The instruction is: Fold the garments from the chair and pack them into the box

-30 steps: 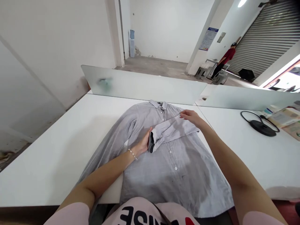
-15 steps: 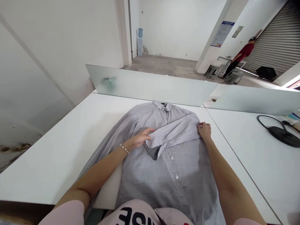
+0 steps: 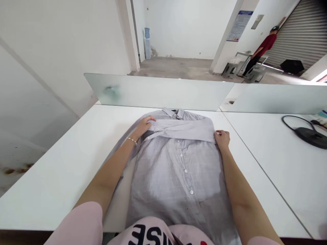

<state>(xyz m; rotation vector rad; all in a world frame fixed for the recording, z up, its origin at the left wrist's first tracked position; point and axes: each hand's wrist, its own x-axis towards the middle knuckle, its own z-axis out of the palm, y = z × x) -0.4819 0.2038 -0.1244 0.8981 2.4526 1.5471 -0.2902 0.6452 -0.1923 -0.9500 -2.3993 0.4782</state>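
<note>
A grey button-up shirt (image 3: 160, 170) lies front side up, its collar (image 3: 173, 113) at the far side. One sleeve (image 3: 186, 129) is folded straight across the chest toward the left. My left hand (image 3: 145, 126), with a beaded bracelet at the wrist, is closed on the cuff end of that sleeve. At the right side of the shirt my right hand (image 3: 222, 139) pinches the fabric by the sleeve's fold. The other sleeve (image 3: 120, 149) runs down the left side, partly hidden under my left forearm.
The shirt lies on a white table (image 3: 63, 163) with a frosted glass divider (image 3: 158, 92) along its back edge. A black round device with a cable (image 3: 311, 136) sits at the right. Farther off, a person in red (image 3: 265, 46) stands near grey stools (image 3: 230, 69).
My left hand has moved up and to the left with the cuff, so the sleeve now lies straighter and more level across the chest. My right hand stays at the right edge.
</note>
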